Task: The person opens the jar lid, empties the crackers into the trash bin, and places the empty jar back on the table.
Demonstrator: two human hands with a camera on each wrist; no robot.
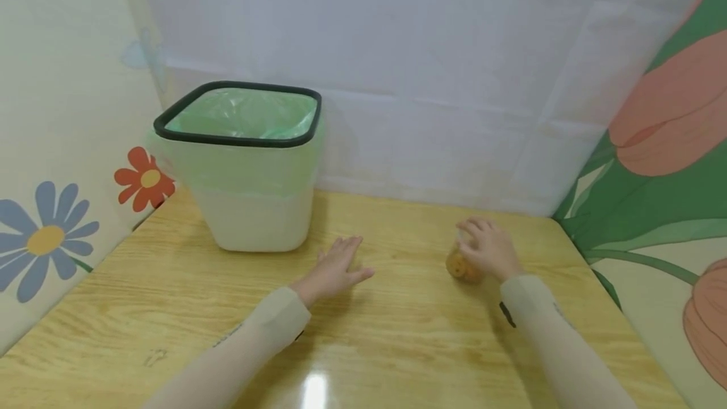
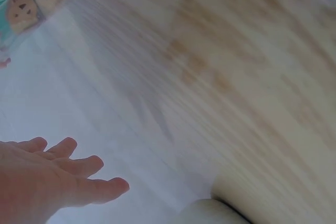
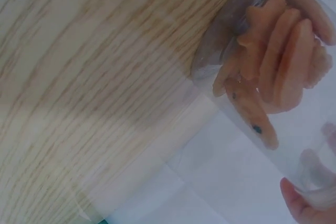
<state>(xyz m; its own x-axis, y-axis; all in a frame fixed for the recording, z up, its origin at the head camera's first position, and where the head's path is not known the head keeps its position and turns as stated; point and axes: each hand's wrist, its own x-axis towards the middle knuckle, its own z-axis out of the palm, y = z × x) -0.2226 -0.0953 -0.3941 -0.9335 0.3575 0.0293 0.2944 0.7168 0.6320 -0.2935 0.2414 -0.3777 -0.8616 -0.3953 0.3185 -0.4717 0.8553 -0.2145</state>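
A clear jar of cookies (image 1: 462, 265) stands on the right part of the table. My right hand (image 1: 490, 250) grips it near the top from above. In the right wrist view, brown shaped cookies (image 3: 278, 59) lie heaped toward the bottom of the clear jar (image 3: 289, 145), and fingertips (image 3: 295, 200) show at its rim. Some of the fingers appear only through the clear wall. My left hand (image 1: 335, 273) is held over the table with fingers spread, holding nothing. The left wrist view shows that hand (image 2: 47, 182) apart from the jar (image 2: 23, 14) at the upper left corner.
A white bin (image 1: 258, 216) with a black rim and a green liner bag (image 1: 244, 112) stands at the back left of the wooden table (image 1: 397, 339). White cloth (image 1: 431, 81) hangs behind the table, and flower-printed panels (image 1: 676, 106) flank both sides.
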